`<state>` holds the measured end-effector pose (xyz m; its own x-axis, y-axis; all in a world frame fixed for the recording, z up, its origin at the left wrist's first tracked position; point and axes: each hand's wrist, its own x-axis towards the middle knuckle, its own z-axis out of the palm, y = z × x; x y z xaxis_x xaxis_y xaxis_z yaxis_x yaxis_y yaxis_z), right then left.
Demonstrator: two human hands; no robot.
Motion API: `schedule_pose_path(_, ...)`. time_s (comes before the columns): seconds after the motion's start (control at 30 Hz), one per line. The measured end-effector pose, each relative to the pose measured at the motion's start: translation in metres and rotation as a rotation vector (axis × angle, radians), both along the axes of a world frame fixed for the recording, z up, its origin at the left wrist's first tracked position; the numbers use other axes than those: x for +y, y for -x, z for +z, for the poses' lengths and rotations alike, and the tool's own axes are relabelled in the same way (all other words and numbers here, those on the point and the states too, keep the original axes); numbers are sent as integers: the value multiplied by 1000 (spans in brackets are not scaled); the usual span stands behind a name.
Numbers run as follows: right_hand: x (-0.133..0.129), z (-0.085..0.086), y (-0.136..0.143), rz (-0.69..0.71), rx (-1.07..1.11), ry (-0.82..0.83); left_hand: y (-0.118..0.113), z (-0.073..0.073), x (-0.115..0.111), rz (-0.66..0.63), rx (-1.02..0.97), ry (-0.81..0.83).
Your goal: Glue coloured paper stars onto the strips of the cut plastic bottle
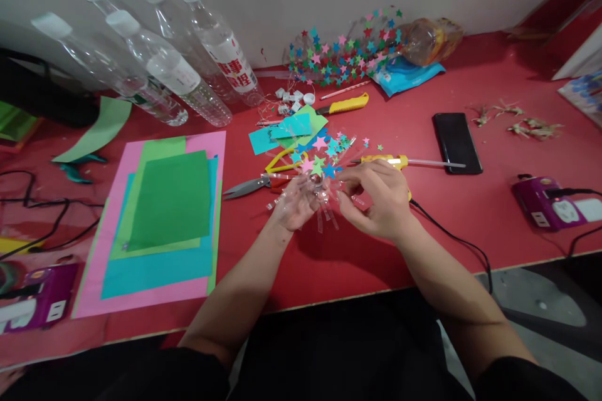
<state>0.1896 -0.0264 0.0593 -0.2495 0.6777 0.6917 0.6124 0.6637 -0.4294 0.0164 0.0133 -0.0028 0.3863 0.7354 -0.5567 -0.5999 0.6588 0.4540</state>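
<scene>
Left hand (297,200) is turning its palm upward and curling its fingers around the base of a clear plastic piece (318,183), whose see-through strips are fanning outward at the middle of the red table (329,276). Right hand (379,200) is hovering palm down at the piece's right side, thumb and forefinger bending toward each other; whether they are pinching a strip, I cannot tell. Pink, green and blue paper stars (318,166) are showing along the far side of the piece. Just left of it, scissors (248,188) are lying with their blades pointing left, and beyond them small blue and green paper pieces (291,130) are overlapping. A yellow craft knife (348,103) is resting farther back. Partly behind the right hand, a yellow glue gun (397,161) is lying with its clear glue stick (430,163) reaching over a black phone (458,138). Farther left, a stack of pink, blue and green sheets (172,200) is lying flat. Behind the stack, clear bottles with white caps (228,56) are standing near the wall. Along the back, many small colored stars (345,53) are clustering beside a bottle lying on its side (430,42), with a blue packet (409,77) in front.
</scene>
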Motion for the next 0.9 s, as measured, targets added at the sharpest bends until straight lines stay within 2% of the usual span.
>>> schedule_pose_path(0.3, -1, 2, -2, -23, 30, -94, 0, 0, -1, -49, -81, -64)
schedule_pose_path(0.37, -2, 3, -2, -63, 56, -119, 0, -2, -2, -54, -105, -87)
schedule_pose_path(0.43, -2, 3, -3, -164, 160, -114, 0, -4, -1, -59, -120, -98)
schedule_pose_path(0.5, 1, 2, -4, -280, 305, -22, 1, -5, -1, -56, -134, -111)
schedule_pose_path(0.57, 6, -1, -5, -309, 420, 153, 2, -5, -1, -45, -146, -128)
schedule_pose_path(0.77, 20, -10, -3, -46, 647, 737, 5, 1, 1, -34, -126, -151)
schedule_pose_path(0.83, 22, -13, -1, 5, 705, 840, 5, 2, 3, -37, -93, -142)
schedule_pose_path(0.9, 24, -16, 0, 4, 732, 872, 4, 1, 4, -41, -42, -125)
